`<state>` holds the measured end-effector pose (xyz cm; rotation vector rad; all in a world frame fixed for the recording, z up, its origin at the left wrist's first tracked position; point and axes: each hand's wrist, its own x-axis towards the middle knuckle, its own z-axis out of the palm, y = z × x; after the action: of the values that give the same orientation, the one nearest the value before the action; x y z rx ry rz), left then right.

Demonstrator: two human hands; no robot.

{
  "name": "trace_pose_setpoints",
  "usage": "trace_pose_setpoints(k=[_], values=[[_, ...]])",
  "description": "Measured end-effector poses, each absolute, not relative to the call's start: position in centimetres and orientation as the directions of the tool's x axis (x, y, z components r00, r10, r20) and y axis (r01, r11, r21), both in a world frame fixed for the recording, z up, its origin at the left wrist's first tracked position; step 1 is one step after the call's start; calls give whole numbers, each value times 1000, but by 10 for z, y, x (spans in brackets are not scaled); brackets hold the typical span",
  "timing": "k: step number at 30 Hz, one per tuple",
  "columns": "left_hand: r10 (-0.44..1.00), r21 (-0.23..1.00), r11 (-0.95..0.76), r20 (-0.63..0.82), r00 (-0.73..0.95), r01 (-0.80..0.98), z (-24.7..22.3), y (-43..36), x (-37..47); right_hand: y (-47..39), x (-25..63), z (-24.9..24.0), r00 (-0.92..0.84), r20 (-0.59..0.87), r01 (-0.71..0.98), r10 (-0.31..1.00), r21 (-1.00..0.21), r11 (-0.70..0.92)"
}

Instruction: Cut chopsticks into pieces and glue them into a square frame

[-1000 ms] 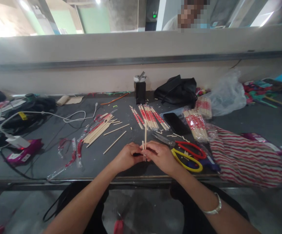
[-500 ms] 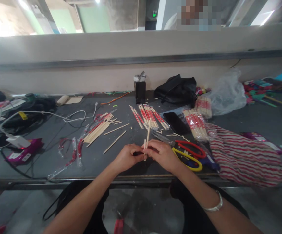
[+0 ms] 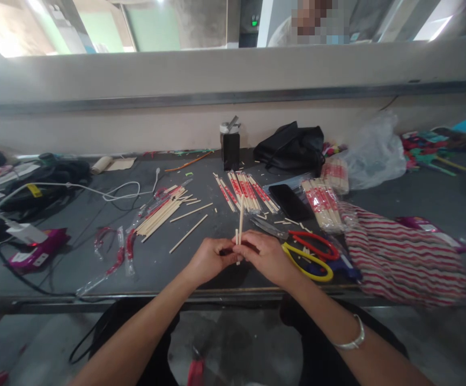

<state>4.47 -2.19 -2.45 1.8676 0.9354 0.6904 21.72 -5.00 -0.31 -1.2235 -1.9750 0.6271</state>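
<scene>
Near the table's front edge, my left hand (image 3: 212, 260) and my right hand (image 3: 265, 254) meet, fingers closed on wooden chopsticks (image 3: 241, 217). One stick stands long and upright; a shorter piece rises beside it, and their lower ends show below the fingertips. Which fingers press on which stick is partly hidden. To the left lies a pile of loose chopsticks (image 3: 161, 219), with two single sticks apart from it. Beyond my hands are chopsticks in red-printed wrappers (image 3: 245, 190). Scissors (image 3: 311, 256) with one red and one yellow handle lie beside my right hand.
A phone (image 3: 288, 201), more wrapped chopsticks (image 3: 323, 206) and a striped cloth (image 3: 405, 257) are on the right. A black container (image 3: 230, 150) and black bag (image 3: 293, 147) stand behind. Torn wrappers (image 3: 118, 257), a white cable (image 3: 91, 187) and a purple pack (image 3: 42, 251) lie left.
The long chopstick has tipped slightly left and now stands more upright, closer to the shorter piece. Both hands stay in nearly the same place, and the view has shifted slightly.
</scene>
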Motion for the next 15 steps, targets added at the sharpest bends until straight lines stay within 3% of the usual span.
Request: trace_pose_setpoints(k=[5,8,11,13,15], values=[[846,901,-283,73,528,328,-23,-25,50,-49,221,-3,-308,306,620,901,-654,434],[862,980,-94,-8,508,174,-20,-22,49,-48,238,4,-232,301,741,925,-561,369],[891,991,132,-107,441,-27,-12,-15,41,-48,265,10,-114,306,917,945,-334,219],[907,973,208,-153,391,-103,-6,-10,33,-50,282,10,-71,199,980,978,-170,105],[911,953,258,-185,369,-159,0,-6,25,-54,295,6,-37,109,995,993,-88,47]])
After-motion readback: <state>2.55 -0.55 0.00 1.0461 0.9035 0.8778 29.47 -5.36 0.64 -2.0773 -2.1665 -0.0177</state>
